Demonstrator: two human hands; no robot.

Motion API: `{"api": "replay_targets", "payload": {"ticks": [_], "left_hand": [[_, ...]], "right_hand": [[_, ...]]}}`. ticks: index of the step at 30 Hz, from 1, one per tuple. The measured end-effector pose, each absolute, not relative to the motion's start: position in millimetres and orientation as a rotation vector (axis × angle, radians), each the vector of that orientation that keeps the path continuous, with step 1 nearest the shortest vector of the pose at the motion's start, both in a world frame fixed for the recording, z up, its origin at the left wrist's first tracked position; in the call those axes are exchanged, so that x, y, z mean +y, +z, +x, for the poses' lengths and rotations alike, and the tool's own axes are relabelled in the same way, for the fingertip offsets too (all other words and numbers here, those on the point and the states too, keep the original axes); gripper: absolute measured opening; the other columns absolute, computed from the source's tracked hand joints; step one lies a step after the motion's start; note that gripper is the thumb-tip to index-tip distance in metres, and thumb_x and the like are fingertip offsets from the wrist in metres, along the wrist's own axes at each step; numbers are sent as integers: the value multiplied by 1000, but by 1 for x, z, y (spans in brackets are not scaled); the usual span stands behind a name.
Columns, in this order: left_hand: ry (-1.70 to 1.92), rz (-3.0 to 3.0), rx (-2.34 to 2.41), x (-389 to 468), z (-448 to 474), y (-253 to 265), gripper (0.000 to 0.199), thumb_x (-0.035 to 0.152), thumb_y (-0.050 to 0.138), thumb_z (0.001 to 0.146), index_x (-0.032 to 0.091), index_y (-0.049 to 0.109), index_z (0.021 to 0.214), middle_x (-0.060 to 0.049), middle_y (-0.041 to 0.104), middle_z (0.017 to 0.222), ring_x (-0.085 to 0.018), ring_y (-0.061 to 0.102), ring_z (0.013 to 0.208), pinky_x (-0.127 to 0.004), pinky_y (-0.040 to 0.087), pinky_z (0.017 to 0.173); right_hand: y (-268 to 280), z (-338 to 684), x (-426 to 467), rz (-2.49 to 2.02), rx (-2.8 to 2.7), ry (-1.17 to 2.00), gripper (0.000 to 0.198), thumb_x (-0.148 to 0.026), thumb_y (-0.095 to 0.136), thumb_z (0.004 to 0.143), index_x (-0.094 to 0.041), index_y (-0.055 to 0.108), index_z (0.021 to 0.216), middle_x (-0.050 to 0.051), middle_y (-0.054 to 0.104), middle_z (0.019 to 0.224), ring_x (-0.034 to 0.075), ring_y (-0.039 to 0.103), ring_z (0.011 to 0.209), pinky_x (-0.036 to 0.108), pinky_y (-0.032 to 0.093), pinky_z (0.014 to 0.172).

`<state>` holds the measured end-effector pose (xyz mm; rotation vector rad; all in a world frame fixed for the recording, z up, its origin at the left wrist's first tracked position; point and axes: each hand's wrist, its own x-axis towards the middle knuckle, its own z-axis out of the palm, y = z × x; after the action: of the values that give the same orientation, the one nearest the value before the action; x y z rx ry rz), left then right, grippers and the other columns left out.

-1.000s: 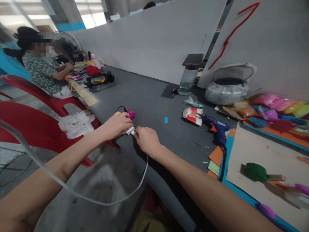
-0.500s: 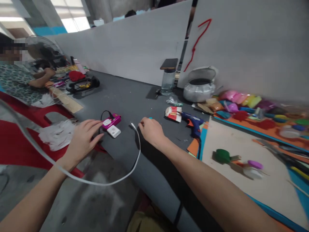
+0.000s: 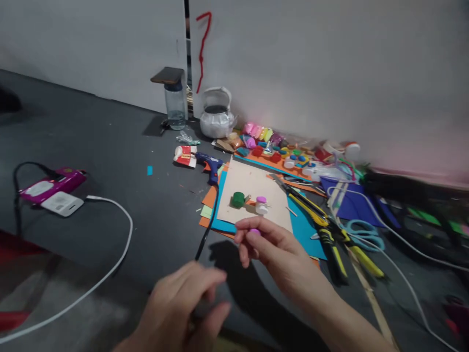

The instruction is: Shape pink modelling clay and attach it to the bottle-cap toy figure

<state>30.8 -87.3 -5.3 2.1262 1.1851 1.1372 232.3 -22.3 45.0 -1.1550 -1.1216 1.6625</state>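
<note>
While the two hands are close but not touching, the left hand (image 3: 178,300) is a bit blurry, with its thumb and fingers spread apart and a gap between them. The right hand (image 3: 289,256) is up over the table (image 3: 110,151), with its fingers bent. A purple bit (image 3: 255,231) shows right by its thumb and first finger, but I cannot tell if they pinch it or if it sits just behind them. Past that hand is a cream sheet (image 3: 256,178) on top of blue paper (image 3: 306,237). On the sheet are a green thing (image 3: 238,199) and a white tub (image 3: 261,209) with a purple lid (image 3: 261,200), side by side. A yellow knife (image 3: 309,209) is to the right. A blue glue gun (image 3: 212,164) lies at the left, its nose by a red and white pack (image 3: 186,156). Farther back are a kettle (image 3: 217,125) and a bottle (image 3: 176,106) with a dark board (image 3: 168,75) on top. Far left, a white cord (image 3: 132,222) ends next to a white block (image 3: 63,203), which is against a pink box (image 3: 70,181).
</note>
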Motion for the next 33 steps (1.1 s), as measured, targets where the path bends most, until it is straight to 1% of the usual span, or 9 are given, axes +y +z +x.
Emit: {"api": "replay_targets", "payload": {"ticks": [3, 6, 9, 13, 18, 22, 25, 29, 33], "left_hand": [[961, 1883, 1016, -31, 80, 29, 15, 27, 64, 87, 22, 61, 101, 1, 64, 79, -13, 59, 69, -23, 47, 64], [757, 1433, 850, 0, 117, 42, 19, 36, 62, 89, 19, 60, 99, -1, 62, 87, -13, 58, 74, -23, 48, 64], [617, 1097, 633, 14, 139, 36, 29, 44, 62, 88, 15, 61, 92, -1, 60, 80, -13, 59, 70, -24, 51, 59], [544, 863, 525, 23, 147, 17, 34, 47, 69, 84, 13, 64, 83, 0, 60, 70, -10, 57, 60, -20, 51, 53], [506, 665, 551, 29, 143, -2, 31, 43, 72, 83, 14, 63, 80, 1, 58, 65, -9, 56, 55, -19, 51, 49], [506, 658, 552, 31, 139, -7, 27, 39, 75, 81, 14, 65, 83, 2, 60, 67, -8, 56, 54, -18, 50, 49], [500, 675, 607, 31, 137, -6, 26, 37, 76, 80, 14, 65, 78, 1, 60, 64, -7, 53, 51, -16, 46, 47], [539, 668, 650, 30, 135, -4, 27, 38, 73, 82, 14, 64, 72, 3, 55, 60, -6, 49, 51, -14, 44, 46], [527, 677, 614, 28, 133, -7, 20, 34, 71, 84, 15, 66, 78, 3, 57, 66, -6, 51, 54, -15, 45, 49]], "right_hand": [[35, 260, -31, -1126, -870, 1432, 23, -35, 76, 81, -23, 71, 101, 3, 74, 92, 13, 70, 77, 27, 55, 74], [28, 277, -35, -1122, -876, 1190, 22, -35, 72, 86, -26, 71, 106, 4, 76, 107, 19, 70, 102, 34, 54, 93], [22, 283, -36, -1172, -1085, 1009, 21, -35, 61, 95, -30, 70, 114, 3, 72, 121, 19, 65, 116, 37, 51, 102], [13, 284, -34, -1238, -1416, 844, 30, -29, 50, 100, -34, 65, 126, 1, 67, 130, 17, 61, 121, 34, 48, 107], [2, 288, -29, -1227, -1539, 984, 40, -32, 51, 99, -36, 52, 139, 1, 59, 141, 21, 55, 131, 36, 52, 104], [0, 289, -27, -1207, -1692, 1006, 55, -28, 54, 98, -33, 37, 150, 4, 45, 154, 23, 41, 143, 44, 38, 117], [-1, 290, -28, -1211, -1750, 983, 62, -25, 56, 96, -33, 31, 153, 3, 42, 156, 21, 38, 145, 41, 37, 119], [-6, 294, -27, -1206, -1791, 846, 60, -22, 58, 96, -32, 36, 150, 2, 45, 154, 18, 41, 142, 36, 39, 117], [-10, 296, -25, -1193, -1853, 705, 52, -19, 55, 97, -30, 43, 146, 4, 48, 151, 19, 43, 140, 38, 39, 116]]}}
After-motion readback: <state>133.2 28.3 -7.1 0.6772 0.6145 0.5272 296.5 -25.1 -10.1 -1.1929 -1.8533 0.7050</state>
